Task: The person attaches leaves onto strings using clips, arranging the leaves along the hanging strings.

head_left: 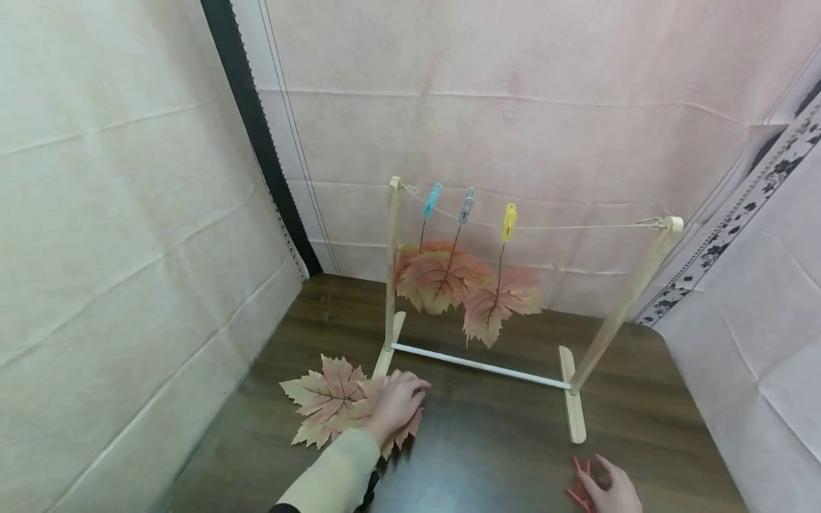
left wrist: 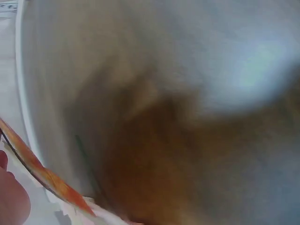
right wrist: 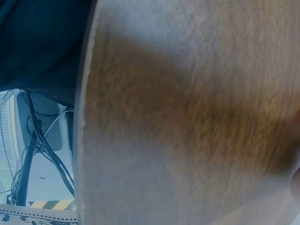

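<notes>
My left hand (head_left: 396,405) grips an artificial maple leaf (head_left: 405,430) over the left foot of a small wooden drying rack. Another pale orange and green maple leaf (head_left: 327,399) lies just left of it. In the left wrist view, a leaf (left wrist: 47,180) shows edge-on beside my fingertips (left wrist: 13,199). At the lower right, my right hand (head_left: 617,491) reaches to red clothespins (head_left: 585,486) on the table, thumb overlapping them and index finger apart from the thumb. The right wrist view shows only a fingertip at its right edge.
The rack's string (head_left: 564,227) carries two blue clothespins (head_left: 466,206) and a yellow clothespin (head_left: 509,222), with maple leaves (head_left: 442,276) hanging by their stems. A white bar (head_left: 481,366) joins the rack's feet. Pale cloth walls (head_left: 532,135) surround the brown table (head_left: 487,434).
</notes>
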Motion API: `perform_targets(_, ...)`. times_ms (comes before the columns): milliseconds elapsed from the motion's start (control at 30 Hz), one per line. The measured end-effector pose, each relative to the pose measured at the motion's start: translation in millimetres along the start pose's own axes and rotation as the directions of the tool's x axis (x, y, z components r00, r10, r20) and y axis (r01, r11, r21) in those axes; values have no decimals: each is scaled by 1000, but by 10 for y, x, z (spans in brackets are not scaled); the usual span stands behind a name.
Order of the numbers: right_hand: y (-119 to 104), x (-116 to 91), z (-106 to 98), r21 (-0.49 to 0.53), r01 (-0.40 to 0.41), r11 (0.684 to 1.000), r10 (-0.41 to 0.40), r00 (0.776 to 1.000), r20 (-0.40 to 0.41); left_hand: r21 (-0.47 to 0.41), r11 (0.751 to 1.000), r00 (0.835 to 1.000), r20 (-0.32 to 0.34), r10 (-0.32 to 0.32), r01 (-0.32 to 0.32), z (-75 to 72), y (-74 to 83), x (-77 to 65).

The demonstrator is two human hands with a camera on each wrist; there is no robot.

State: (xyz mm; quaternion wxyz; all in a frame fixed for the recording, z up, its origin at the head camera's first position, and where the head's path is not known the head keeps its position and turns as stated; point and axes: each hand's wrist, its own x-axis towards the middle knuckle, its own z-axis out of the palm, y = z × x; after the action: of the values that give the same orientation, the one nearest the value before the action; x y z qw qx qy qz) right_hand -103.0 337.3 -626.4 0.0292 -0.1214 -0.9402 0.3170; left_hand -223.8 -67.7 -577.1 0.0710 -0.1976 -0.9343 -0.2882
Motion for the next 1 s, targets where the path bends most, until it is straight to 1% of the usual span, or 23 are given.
perform_targets(133,-35,5,23,15,-19,1000,19,1000,24,-8,1000,1000,-5,-3,3,-67,59,59)
perform_targets(267,-85,15,37,31,-22,999,21,999,48,-61,998,1000,-1,-26,26,-131,100,83)
perform_targets(333,-104,25,51,39,-14,999,12,999,47,-86,996,999,-3,-37,37,-154,114,94)
perform_targets(400,-111,38,79,41,17,999,-18,1000,24,-105,993,999,-4,-51,51,-174,128,106)
perform_targets(467,-114,63,114,31,65,997,-65,998,-3,-119,991,998,-13,-59,57,-188,141,121)
perform_targets(567,-119,104,171,-10,134,991,-134,990,-49,-141,988,997,-22,-68,64,-218,169,142)
perform_targets(633,-131,126,201,-29,162,986,-164,984,-67,-147,988,998,-36,-57,52,-235,181,158)
perform_targets(767,-165,150,240,-70,213,975,-219,972,-90,-163,985,998,-38,-60,53,-280,211,184)
perform_targets(833,-186,157,259,-96,239,966,-248,964,-94,-173,983,997,-37,-64,57,-305,226,194)
perform_targets(900,-199,166,284,-108,269,957,-280,954,-105,-189,979,996,-29,-86,79,-330,244,202)
perform_targets(1000,-218,197,328,-117,313,943,-328,934,-144,-225,969,993,-27,-112,103,-360,267,218)
